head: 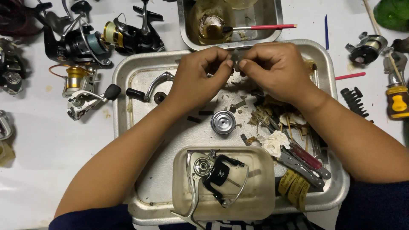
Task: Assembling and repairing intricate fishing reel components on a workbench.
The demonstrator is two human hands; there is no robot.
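Both hands meet over the far part of a metal tray, fingertips pinched together on a small grey part held between them. The left hand closes thumb and forefinger on the part's left side; the right hand pinches its right side, the other fingers curled in. The part is too small and too covered to tell what it is. Under the hands, on the tray, lie a crank handle with a black knob, a silver spool, scraps of debris, a crumpled tissue and pliers with a red grip. At the tray's near edge a clear tub holds a silver reel body. Beyond the tray a smaller pan holds a brush with a red handle. Several reels rest on the white table to the left; a yellow-handled tool lies at right.
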